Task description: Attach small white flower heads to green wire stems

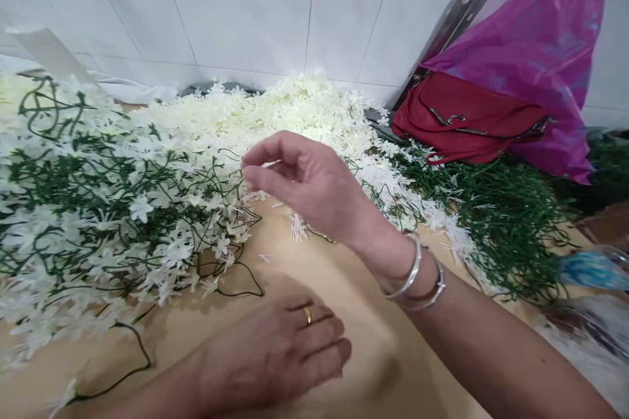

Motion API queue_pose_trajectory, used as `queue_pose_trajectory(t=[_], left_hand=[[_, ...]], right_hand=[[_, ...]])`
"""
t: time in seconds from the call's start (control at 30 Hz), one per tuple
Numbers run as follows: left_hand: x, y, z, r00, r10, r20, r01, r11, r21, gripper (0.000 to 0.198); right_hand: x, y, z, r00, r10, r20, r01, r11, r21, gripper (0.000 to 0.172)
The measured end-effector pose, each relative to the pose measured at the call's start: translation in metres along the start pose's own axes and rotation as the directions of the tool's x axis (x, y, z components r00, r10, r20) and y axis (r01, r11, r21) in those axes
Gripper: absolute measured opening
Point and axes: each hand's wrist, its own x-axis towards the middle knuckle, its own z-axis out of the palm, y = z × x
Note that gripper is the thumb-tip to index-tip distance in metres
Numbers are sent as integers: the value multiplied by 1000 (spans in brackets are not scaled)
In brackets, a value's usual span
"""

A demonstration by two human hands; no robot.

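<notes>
My right hand (307, 186) is raised over the front of the flower heap, thumb and forefinger pinched together. A thin dark strand lies by the fingertips; whether they grip it is unclear. Lower down, my left hand (280, 347) is above the table, palm down, with a gold ring and fingers curled inward. Whatever may be under those fingers is hidden. On the left spreads a pile of white artificial flowers with green stems (147, 209). Behind my right hand is a mound of loose cream petals (304, 105). A small white stamen cluster (297, 226) lies below my right wrist.
The tan tabletop (314, 275) runs toward me from a tiled wall (275, 6). At right are green plastic stems (511, 222), a red bag (466, 118) and a purple plastic bag (535, 46). A blue-patterned item (592, 268) sits near the right edge.
</notes>
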Motion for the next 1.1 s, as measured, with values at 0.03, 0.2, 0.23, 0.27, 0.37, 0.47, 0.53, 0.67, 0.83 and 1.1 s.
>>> queue_pose_trajectory(t=[0.03, 0.2, 0.23, 0.27, 0.37, 0.47, 0.53, 0.67, 0.83, 1.1], left_hand=[[1, -9, 4, 999, 34, 2, -34, 999, 1, 18], [-10, -52, 10, 993, 121, 2, -121, 991, 49, 18], [-12, -59, 11, 990, 143, -6, -142, 988, 59, 17], [-14, -65, 12, 988, 156, -24, -154, 986, 69, 16], [-17, -83, 14, 988, 125, -93, -116, 988, 98, 12], [-18, -98, 13, 982, -1, -187, 22, 994, 111, 15], [-18, -104, 9, 963, -95, -253, 124, 987, 102, 14], [-17, -104, -2, 935, -166, -315, 195, 979, 64, 12], [-18, -97, -10, 865, -301, -401, 328, 945, -2, 16], [-20, -115, -7, 603, -651, -460, 675, 724, -140, 18]], right_hand=[[0, 2, -8, 999, 9, -31, -11, 997, -72, 24], [-41, 28, -64, 989, 79, -127, -128, 890, -438, 9], [-53, 33, -72, 987, 99, -125, -149, 854, -499, 11], [-65, 37, -80, 987, 106, -118, -154, 815, -558, 13], [-98, 46, -94, 989, 75, -130, -145, 698, -701, 15], [-120, 55, -96, 997, -38, -70, -33, 608, -793, 13], [-125, 61, -92, 994, -98, -37, 26, 569, -822, 17], [-112, 70, -71, 985, -160, 60, 135, 518, -844, 17], [-74, 78, -36, 970, -193, 150, 227, 488, -843, 19], [-58, 107, -20, 976, -12, 218, 209, 349, -914, 55]])
